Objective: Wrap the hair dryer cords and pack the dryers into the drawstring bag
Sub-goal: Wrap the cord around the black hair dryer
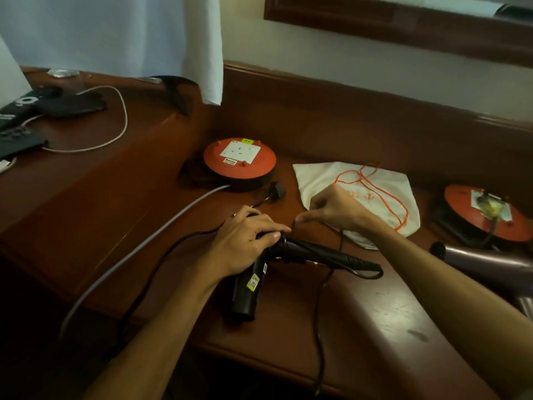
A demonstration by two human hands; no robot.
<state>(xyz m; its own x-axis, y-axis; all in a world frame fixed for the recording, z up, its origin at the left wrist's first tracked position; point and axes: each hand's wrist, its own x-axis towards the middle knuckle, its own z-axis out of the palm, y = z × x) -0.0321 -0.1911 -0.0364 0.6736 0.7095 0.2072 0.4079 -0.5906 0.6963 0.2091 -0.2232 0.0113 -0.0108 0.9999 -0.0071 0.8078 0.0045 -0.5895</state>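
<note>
The left hand point(245, 241) clamps the black hair dryer point(288, 255) at its hinge, fingers curled tight over the rigid, smooth plastic body, while the right hand point(337, 210) pinches the thin black cord point(318, 310) just beside those left fingertips. That cord looks limp and springy, so each loop likely wants pinning against the handle; the drawstring bag point(317, 180) lies flat just beyond the right knuckles.

- The mauve second hair dryer point(490, 262) runs off the right edge, its rear unseen.
- The left hand point(245, 241) covers the black hair dryer point(288, 255) at its hinge.
- The white drawstring bag's point(383, 194) printed mark is too blurred to read.
</note>
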